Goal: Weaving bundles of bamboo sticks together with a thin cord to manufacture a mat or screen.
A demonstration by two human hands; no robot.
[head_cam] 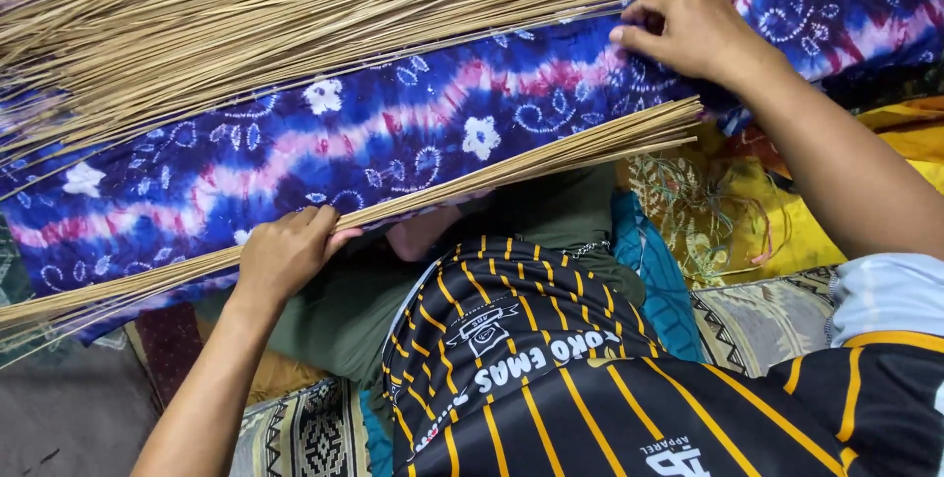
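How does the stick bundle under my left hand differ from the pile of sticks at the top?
The near stick bundle is slim and tightly gathered; the far stick pile is much wider and looser, fanning out at the left. The left hand grips the near bundle, while no hand holds the far pile; the right hand rests on the tie-dye cloth just below it. Both are thin, pale tan sticks lying slanted across that cloth.

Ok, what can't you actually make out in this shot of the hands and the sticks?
Head view:
- Right hand: fingertips curl under, so its grip is unclear.
- Near stick bundle: its far end runs off the left edge.
- Upper stick pile: cut by the top and left edges.
- Tie-dyed cloth: partly covered by sticks.
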